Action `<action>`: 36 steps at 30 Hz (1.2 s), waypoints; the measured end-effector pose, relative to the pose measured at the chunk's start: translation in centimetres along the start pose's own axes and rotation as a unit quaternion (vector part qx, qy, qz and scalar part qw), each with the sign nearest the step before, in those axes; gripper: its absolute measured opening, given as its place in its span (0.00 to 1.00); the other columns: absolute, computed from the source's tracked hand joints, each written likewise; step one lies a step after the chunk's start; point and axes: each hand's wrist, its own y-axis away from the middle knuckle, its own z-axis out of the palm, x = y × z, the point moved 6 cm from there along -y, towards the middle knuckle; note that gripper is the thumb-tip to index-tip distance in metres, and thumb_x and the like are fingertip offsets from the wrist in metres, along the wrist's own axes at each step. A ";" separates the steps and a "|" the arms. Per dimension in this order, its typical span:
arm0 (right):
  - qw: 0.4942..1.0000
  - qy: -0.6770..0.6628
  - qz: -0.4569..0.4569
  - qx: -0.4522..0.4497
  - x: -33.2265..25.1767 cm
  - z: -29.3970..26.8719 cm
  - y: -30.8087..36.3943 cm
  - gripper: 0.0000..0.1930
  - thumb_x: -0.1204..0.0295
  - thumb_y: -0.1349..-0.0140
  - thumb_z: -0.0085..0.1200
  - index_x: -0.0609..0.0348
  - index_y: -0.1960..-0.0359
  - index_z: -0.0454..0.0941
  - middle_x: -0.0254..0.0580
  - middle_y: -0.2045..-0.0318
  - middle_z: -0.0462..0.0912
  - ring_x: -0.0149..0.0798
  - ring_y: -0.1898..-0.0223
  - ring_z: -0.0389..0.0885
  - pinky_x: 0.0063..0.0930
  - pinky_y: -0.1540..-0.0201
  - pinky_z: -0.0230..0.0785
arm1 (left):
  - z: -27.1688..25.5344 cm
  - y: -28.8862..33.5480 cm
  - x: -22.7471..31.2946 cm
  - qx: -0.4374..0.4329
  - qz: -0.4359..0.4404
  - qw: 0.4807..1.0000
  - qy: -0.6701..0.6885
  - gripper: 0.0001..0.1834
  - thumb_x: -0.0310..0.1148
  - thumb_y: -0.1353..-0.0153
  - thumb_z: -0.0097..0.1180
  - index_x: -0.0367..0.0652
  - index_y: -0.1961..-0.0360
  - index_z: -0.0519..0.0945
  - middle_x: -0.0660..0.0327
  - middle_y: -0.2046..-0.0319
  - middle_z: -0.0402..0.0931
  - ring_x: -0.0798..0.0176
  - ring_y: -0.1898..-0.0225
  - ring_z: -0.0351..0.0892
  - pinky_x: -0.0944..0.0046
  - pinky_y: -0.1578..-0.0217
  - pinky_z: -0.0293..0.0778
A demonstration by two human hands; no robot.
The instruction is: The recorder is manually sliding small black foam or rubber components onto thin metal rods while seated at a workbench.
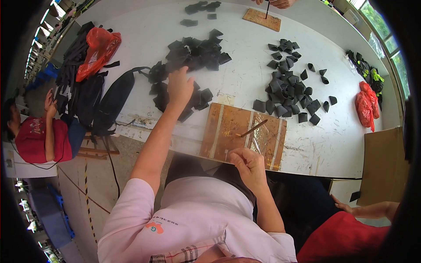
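My left hand [179, 87] reaches out over flat black fabric pieces [195, 55], its thumb and fingers apart and its fingertips at the near side of the heap. I cannot see any piece between them. At the near edge of a brown board [217, 131], my right hand [250, 166] is closed, fingers curled together; what it holds, if anything, is too small to make out. A thin dark stick [254, 128] with a yellowish tip slants across the board, apart from that hand. Folded black pieces [283, 87] make another pile beyond the board, to the right.
Across the table another person's hand [280, 3] is by a small board [262, 19] with an upright stick. Red plastic bags [100, 50] and black straps lie left; another red bag [367, 105] lies right. People in red sit on both sides. A cardboard box [382, 166] stands right.
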 end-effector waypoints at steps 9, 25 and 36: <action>0.997 -0.031 0.073 -0.008 1.9 0.0 1.9 0.07 0.76 0.46 0.50 0.69 0.70 0.75 0.49 0.76 0.77 0.40 0.77 0.77 0.27 0.72 0.68 | 0.9 -1.1 -0.4 -0.021 0.029 0.992 0.124 0.05 0.25 0.53 0.58 0.37 0.76 0.74 0.57 0.81 0.71 0.62 0.80 0.72 0.66 0.79 0.68; 0.944 0.103 -0.124 0.287 -0.6 -1.9 0.7 0.07 0.82 0.55 0.56 0.63 0.72 0.76 0.39 0.83 0.70 0.31 0.83 0.69 0.22 0.82 0.60 | -3.7 15.4 11.2 -0.238 -0.350 0.697 0.579 0.12 0.32 0.49 0.56 0.38 0.64 0.73 0.64 0.71 0.73 0.76 0.73 0.69 0.76 0.77 0.64; 0.880 0.324 -0.198 0.284 -0.8 -1.7 2.2 0.16 0.83 0.65 0.56 0.61 0.68 0.75 0.40 0.78 0.71 0.41 0.78 0.71 0.30 0.79 0.64 | -3.4 15.1 13.4 -0.333 -0.352 0.620 0.618 0.03 0.27 0.47 0.54 0.40 0.74 0.75 0.68 0.81 0.72 0.78 0.81 0.67 0.79 0.81 0.63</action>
